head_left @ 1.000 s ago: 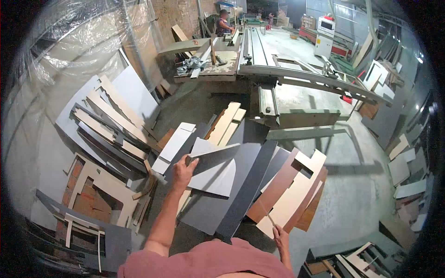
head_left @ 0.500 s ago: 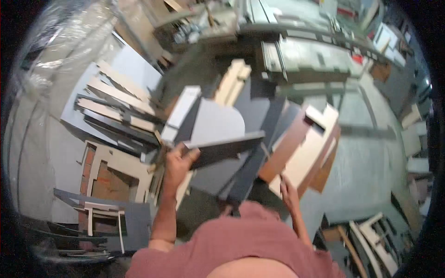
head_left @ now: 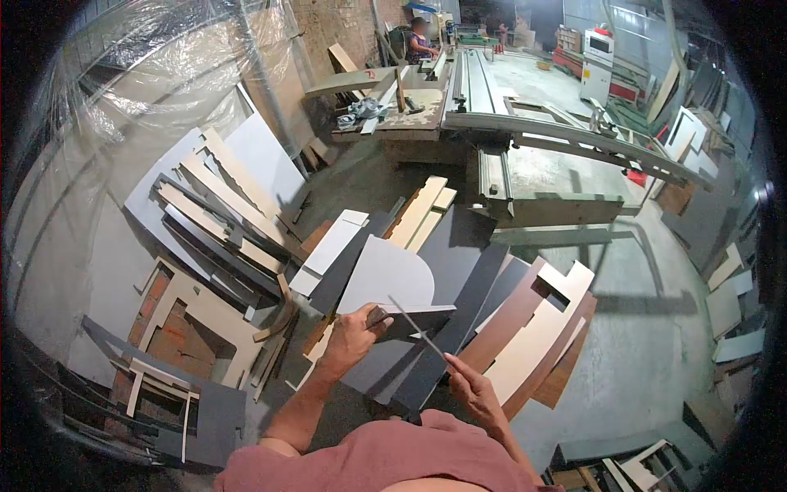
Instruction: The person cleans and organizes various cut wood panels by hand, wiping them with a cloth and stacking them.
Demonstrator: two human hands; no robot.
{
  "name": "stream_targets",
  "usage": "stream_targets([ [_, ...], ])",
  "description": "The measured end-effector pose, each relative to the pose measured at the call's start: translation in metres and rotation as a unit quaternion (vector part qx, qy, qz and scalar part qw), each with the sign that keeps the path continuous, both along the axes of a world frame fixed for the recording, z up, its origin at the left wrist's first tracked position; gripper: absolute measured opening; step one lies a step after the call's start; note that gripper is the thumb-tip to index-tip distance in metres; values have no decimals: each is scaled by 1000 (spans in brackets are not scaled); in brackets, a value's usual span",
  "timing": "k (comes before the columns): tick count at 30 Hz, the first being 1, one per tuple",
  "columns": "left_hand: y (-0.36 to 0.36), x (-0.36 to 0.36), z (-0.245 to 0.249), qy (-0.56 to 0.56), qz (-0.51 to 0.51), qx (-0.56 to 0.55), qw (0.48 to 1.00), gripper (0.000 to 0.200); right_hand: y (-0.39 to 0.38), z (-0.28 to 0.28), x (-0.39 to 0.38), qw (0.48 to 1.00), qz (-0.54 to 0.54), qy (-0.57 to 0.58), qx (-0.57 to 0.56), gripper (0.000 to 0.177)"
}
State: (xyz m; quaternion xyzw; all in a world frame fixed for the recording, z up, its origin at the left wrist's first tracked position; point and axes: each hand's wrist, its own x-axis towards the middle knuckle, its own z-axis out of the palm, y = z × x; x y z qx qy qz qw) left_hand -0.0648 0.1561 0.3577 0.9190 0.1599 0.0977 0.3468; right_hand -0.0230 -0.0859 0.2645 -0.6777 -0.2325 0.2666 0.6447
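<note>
My left hand [head_left: 351,338] is closed around the near-left end of a dark narrow board [head_left: 410,322], whose pale edge faces up. In my right hand [head_left: 475,387] is a long thin file [head_left: 420,332], grey and slanting up and to the left. Its far part crosses over the board's edge in this view, just right of my left fingers. Beyond the board lies a white panel [head_left: 387,272] with one rounded corner. Dark grey panels [head_left: 459,254] lie beneath and around it. To the right are cream boards [head_left: 537,324] and brown boards [head_left: 500,324], overlapping.
Offcuts [head_left: 221,205] and white sheets lean on the plastic-covered left wall. Cut-out frames [head_left: 184,324] stand lower left. A sliding table saw [head_left: 566,135] spans the back, beside a workbench [head_left: 402,119]. Another person [head_left: 420,45] is far back. More scraps [head_left: 648,467] lie lower right.
The view has tilted up, showing more of the workshop. My right hand has come from beside the cream boards toward the dark board, bringing the file over its edge. My left hand keeps its hold.
</note>
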Motion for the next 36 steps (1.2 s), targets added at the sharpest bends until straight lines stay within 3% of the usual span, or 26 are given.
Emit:
stream_targets([
  [3,7,-2,-12,-49,-12,-15,999,35,6,12,1,995,22,-72,-60,34],
  [7,2,-8,-2,-7,24,-12,1000,37,10,-4,5,992,22,-44,-116,33],
  [10,5,-14,-12,-44,25,-4,999,37,11,-2,6,996,9,-46,-80,33],
  [12,6,-16,-11,22,55,-18,998,37,12,2,11,996,32,-42,-73,33],
  [16,7,-20,-18,15,59,-33,998,36,14,-9,21,996,52,-46,-63,32],
  [21,7,-28,-19,6,94,-67,993,36,25,-106,64,993,0,-74,-87,31],
  [23,8,-32,-20,37,116,-62,991,37,23,-125,82,971,-4,-47,-234,31],
  [24,11,-30,-17,62,130,-54,988,37,23,-132,87,975,-8,-39,-221,32],
  [25,14,-25,-15,49,131,-50,989,37,27,-130,89,971,-19,-114,-210,32],
  [30,17,-30,-31,8,94,-65,993,39,32,-119,88,982,-1,-83,-172,33],
  [33,17,-21,-31,-31,74,-73,994,36,32,-86,84,986,31,-75,-144,33],
  [34,15,-21,-30,-39,70,-80,994,35,31,-66,81,989,52,-22,-136,33],
  [36,18,-17,-35,-47,64,-74,994,36,30,-46,76,991,72,-69,-93,33],
])
